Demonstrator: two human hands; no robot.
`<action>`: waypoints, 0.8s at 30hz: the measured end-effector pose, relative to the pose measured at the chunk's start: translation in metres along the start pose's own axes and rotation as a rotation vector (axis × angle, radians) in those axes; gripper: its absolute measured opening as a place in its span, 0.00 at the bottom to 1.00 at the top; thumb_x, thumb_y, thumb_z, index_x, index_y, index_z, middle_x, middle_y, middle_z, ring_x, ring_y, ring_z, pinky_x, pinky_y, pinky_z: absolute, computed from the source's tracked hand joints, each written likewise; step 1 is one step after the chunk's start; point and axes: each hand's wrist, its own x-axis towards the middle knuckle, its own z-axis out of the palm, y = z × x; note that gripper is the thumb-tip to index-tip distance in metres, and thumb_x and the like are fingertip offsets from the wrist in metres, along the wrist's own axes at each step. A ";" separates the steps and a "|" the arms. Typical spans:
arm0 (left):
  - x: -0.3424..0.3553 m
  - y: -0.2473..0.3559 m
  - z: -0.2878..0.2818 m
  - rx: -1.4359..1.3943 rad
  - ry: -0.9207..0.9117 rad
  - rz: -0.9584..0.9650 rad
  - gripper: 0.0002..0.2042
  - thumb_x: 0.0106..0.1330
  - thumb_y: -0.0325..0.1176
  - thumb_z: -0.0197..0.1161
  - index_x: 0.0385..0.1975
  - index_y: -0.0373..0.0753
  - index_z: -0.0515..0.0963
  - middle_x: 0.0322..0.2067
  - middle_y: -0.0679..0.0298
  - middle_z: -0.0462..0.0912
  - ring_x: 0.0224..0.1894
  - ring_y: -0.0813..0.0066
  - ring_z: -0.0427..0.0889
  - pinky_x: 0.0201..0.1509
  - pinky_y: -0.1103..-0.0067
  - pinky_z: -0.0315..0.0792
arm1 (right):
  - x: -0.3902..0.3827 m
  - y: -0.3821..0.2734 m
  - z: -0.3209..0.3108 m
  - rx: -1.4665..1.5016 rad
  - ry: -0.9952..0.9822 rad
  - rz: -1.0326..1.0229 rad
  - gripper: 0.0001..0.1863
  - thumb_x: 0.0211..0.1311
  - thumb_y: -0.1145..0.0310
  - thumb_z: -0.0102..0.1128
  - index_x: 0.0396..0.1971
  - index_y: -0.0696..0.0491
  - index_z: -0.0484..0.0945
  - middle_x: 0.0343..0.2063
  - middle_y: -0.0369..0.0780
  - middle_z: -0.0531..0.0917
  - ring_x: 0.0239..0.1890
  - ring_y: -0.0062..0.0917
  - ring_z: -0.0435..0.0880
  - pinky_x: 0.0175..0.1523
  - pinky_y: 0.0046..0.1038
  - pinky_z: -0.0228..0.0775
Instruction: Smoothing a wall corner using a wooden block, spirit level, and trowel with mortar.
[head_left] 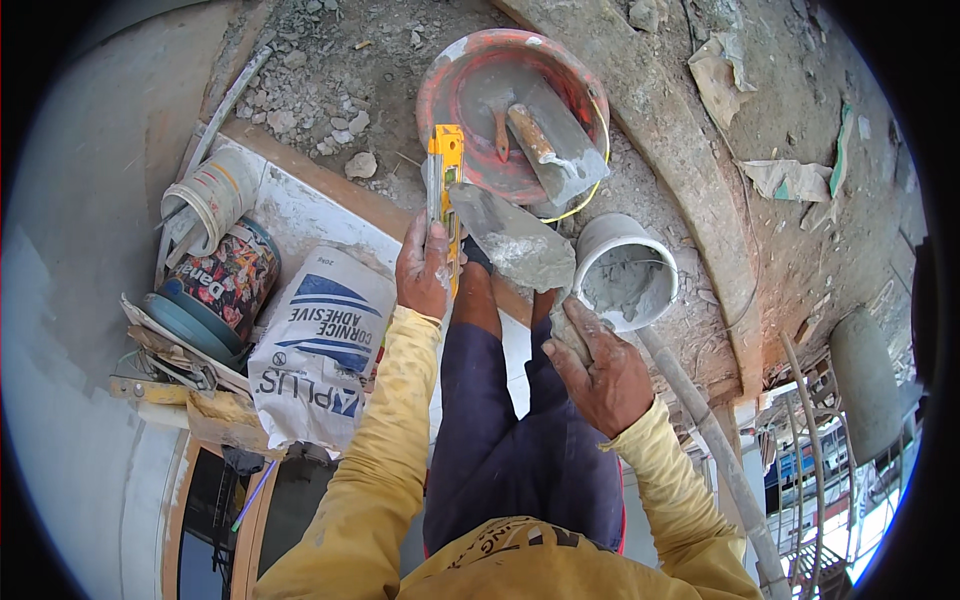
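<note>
At far left, a white bucket [225,185] leans with its mouth toward the person, pale stick-like items projecting from it; just below stands a dark patterned tub [228,275], contents not determinable; right of these lies a white-and-blue sack [325,340], its fill not visible; the left hand [425,268] is closed around the near end of a yellow spirit level [447,155], whose long axis points away from the person; immediately right of the level is the blade of a trowel [515,240] loaded with grey mortar, its long axis slanting from the right hand away and leftward to the level; whether tip and level touch cannot be told; beyond both, a red basin [430,105] contains greyish residue, a brush [501,135] and a second trowel [578,172], the latter overlapping the near rim; the right hand [598,370], nearer the loaded trowel and controlling it, is wrapped about its mortar-caked handle end, fingers curled, thumb alongside; just beyond and right of that hand stands a white pail [598,235], partly filled with wet grey mortar [622,283].
</note>
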 end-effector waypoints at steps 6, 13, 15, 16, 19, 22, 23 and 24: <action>-0.005 -0.007 0.006 -0.330 -0.010 -0.208 0.28 0.73 0.54 0.50 0.61 0.36 0.65 0.40 0.56 0.82 0.28 0.78 0.78 0.30 0.82 0.75 | 0.008 -0.003 0.007 0.134 0.103 0.064 0.27 0.64 0.59 0.62 0.56 0.61 0.72 0.45 0.54 0.82 0.43 0.50 0.84 0.47 0.40 0.76; -0.007 -0.001 0.017 -0.260 0.034 -0.206 0.29 0.73 0.55 0.50 0.60 0.36 0.65 0.38 0.57 0.81 0.27 0.78 0.78 0.29 0.82 0.75 | 0.008 -0.003 0.015 0.082 0.055 -0.023 0.28 0.64 0.58 0.62 0.56 0.63 0.72 0.48 0.54 0.81 0.44 0.50 0.83 0.48 0.39 0.77; -0.006 -0.001 0.016 -0.239 0.032 -0.178 0.29 0.73 0.55 0.50 0.61 0.35 0.64 0.38 0.58 0.80 0.28 0.77 0.79 0.29 0.82 0.75 | 0.007 -0.008 0.021 0.102 0.059 -0.001 0.28 0.64 0.58 0.62 0.56 0.63 0.72 0.48 0.54 0.81 0.44 0.50 0.84 0.48 0.39 0.77; -0.006 -0.001 0.018 -0.217 0.048 -0.161 0.30 0.73 0.55 0.50 0.62 0.35 0.64 0.37 0.59 0.79 0.28 0.77 0.79 0.30 0.82 0.75 | 0.006 -0.012 0.022 0.074 0.077 -0.008 0.28 0.64 0.58 0.62 0.55 0.63 0.73 0.48 0.54 0.81 0.44 0.49 0.84 0.47 0.39 0.77; -0.006 -0.002 0.022 -0.209 0.068 -0.146 0.31 0.73 0.55 0.50 0.63 0.35 0.62 0.37 0.60 0.78 0.30 0.76 0.80 0.30 0.81 0.76 | 0.007 -0.017 0.022 0.042 0.106 -0.016 0.27 0.64 0.58 0.62 0.55 0.63 0.73 0.48 0.54 0.81 0.44 0.49 0.84 0.47 0.38 0.77; -0.007 -0.004 0.019 -0.237 0.077 -0.155 0.31 0.73 0.56 0.50 0.64 0.35 0.62 0.37 0.61 0.77 0.30 0.76 0.80 0.30 0.81 0.76 | 0.009 -0.016 0.025 0.061 0.101 -0.017 0.27 0.64 0.58 0.62 0.54 0.63 0.73 0.47 0.54 0.82 0.43 0.48 0.84 0.47 0.38 0.77; -0.008 -0.004 0.019 -0.253 0.080 -0.163 0.31 0.73 0.56 0.50 0.64 0.35 0.62 0.37 0.61 0.78 0.30 0.76 0.80 0.30 0.81 0.76 | 0.009 -0.016 0.025 0.081 0.085 -0.015 0.27 0.64 0.58 0.62 0.55 0.63 0.73 0.47 0.54 0.82 0.43 0.48 0.84 0.47 0.38 0.77; -0.008 -0.004 0.019 -0.254 0.079 -0.162 0.31 0.73 0.56 0.50 0.64 0.35 0.62 0.37 0.61 0.78 0.30 0.76 0.80 0.30 0.81 0.76 | 0.009 -0.015 0.025 0.080 0.085 -0.015 0.27 0.64 0.58 0.62 0.55 0.63 0.73 0.47 0.54 0.82 0.43 0.48 0.84 0.47 0.38 0.77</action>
